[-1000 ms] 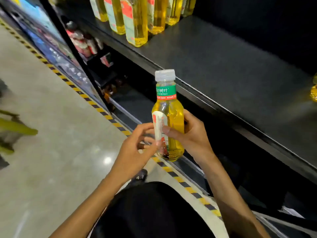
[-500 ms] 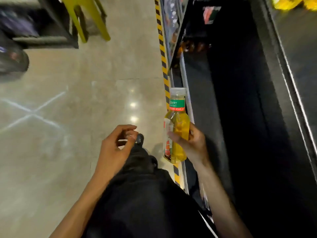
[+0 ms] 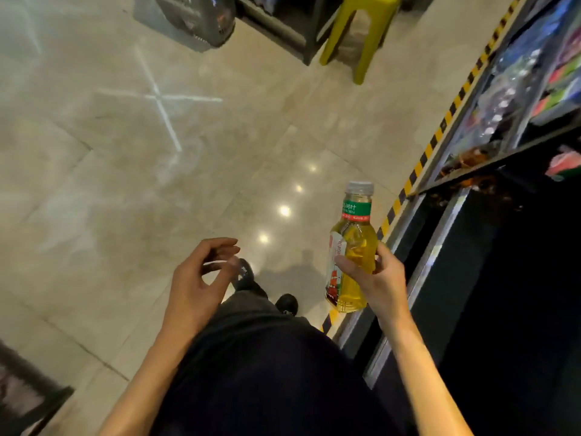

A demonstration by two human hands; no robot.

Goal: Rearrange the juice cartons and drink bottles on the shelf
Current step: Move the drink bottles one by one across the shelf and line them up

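Yellow-amber drink in a clear plastic bottle (image 3: 351, 247) with a white cap and a green neck band. The right hand (image 3: 379, 280) grasps it mid-body, upright, thumb across the label side and fingers behind. The left hand (image 3: 196, 278) is released, its fingers loosely curled around nothing I can make out, well apart from the bottle and above the dark trousers.

Location: the bottle hangs over the floor (image 3: 125, 190), just beside the black-and-yellow hazard strip (image 3: 440, 125) at the foot of the shelf (image 3: 490, 278). It is not on any board yet. The near shelf boards are in shadow, and coloured packs show further along. A yellow stool (image 3: 361, 33) and a dark basket (image 3: 195, 17) stand far up the aisle.

Step in hand (judgement): carrying the bottle to its slot. To do it well, keep the grip low on the body so the base lands first, turn the label outward, look back at the shelf before reaching, and use the free left hand to steady neighbouring bottles.

Versus 1.0 s ago: the left hand has come off the label, where it was touching. The view has swung from the upper shelf down to the aisle floor, and the bottle has dropped lower, away from the board.
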